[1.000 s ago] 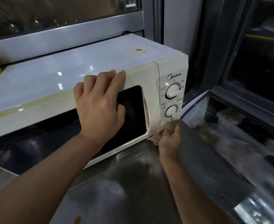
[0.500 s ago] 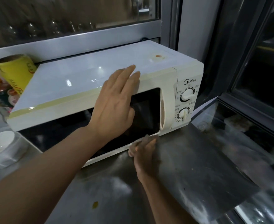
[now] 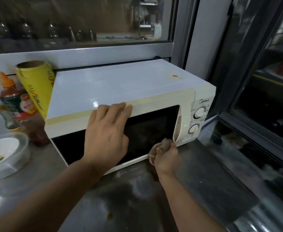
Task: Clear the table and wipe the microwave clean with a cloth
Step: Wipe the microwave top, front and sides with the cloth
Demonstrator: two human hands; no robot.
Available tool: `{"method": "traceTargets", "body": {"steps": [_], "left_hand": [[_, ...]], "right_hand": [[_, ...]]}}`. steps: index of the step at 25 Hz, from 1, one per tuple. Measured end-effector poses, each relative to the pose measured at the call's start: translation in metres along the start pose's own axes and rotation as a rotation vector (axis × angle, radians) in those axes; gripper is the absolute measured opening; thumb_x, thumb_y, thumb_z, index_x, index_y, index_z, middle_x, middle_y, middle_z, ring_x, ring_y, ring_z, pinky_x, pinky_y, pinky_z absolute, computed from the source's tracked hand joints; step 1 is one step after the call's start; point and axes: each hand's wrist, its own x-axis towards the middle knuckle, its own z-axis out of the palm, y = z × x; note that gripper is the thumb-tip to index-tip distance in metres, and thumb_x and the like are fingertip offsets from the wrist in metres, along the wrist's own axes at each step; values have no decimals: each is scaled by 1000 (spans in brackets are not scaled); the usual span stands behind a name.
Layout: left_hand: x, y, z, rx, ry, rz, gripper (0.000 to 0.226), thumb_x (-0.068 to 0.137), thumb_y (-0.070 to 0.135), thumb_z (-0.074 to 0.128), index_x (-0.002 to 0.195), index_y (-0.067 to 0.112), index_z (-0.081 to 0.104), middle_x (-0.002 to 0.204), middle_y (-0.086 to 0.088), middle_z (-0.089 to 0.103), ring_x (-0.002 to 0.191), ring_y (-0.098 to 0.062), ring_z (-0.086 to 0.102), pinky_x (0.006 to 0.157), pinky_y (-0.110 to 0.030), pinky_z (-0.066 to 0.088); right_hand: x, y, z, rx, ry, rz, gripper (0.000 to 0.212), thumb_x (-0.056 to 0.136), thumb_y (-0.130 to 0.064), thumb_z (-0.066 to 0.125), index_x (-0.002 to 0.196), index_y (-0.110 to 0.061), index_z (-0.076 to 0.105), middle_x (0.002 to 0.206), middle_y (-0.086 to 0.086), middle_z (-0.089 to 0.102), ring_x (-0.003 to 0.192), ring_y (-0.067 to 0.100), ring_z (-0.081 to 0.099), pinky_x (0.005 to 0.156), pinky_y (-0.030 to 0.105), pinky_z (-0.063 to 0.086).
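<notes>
Both forearms and hands [image 3: 106, 131] are bare, without sleeves.

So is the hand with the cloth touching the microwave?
Touching, through the cloth. The head view shows the right hand gripping the bunched cloth and pressing it against the microwave at the door's lower right corner, with no gap visible between them.

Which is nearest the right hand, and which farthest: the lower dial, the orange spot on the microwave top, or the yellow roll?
From the right hand, which grips the cloth at the door's bottom corner:
1. Lower dial, just up and to the right, on the control panel.
2. Orange spot, higher, on the microwave top near the back right.
3. Yellow roll, far left, beside the microwave.
</notes>
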Motion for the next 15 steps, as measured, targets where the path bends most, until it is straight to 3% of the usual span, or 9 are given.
{"method": "traceTargets", "body": {"steps": [4, 10, 15], "left_hand": [[0, 2, -1, -20, 1, -5, 65, 61, 14, 56, 126, 9, 55, 123, -9, 58, 100, -28, 45, 83, -38, 44], [4, 4, -8, -49, -28, -34, 66, 57, 12, 54, 123, 10, 58, 120, -8, 60, 98, -26, 45, 82, -38, 46], [6, 8, -10, -51, -41, -62, 64, 57, 10, 54, 121, 11, 58, 118, -6, 61, 95, -26, 48, 78, -36, 47]], "right_hand": [[-2, -30, -9, 10, 69, -39, 34, 86, -8, 60, 119, -8, 55, 113, 16, 65, 109, 33, 58, 89, 30, 42], [-2, -76, -30, 67, 150, -224, 45, 82, -13, 65, 125, -9, 52, 114, 13, 65, 109, 32, 57, 90, 34, 41], [0, -92, -47, 70, 125, -360, 51, 77, -19, 73, 125, -12, 56, 111, 11, 67, 105, 30, 59, 88, 28, 40]]}}
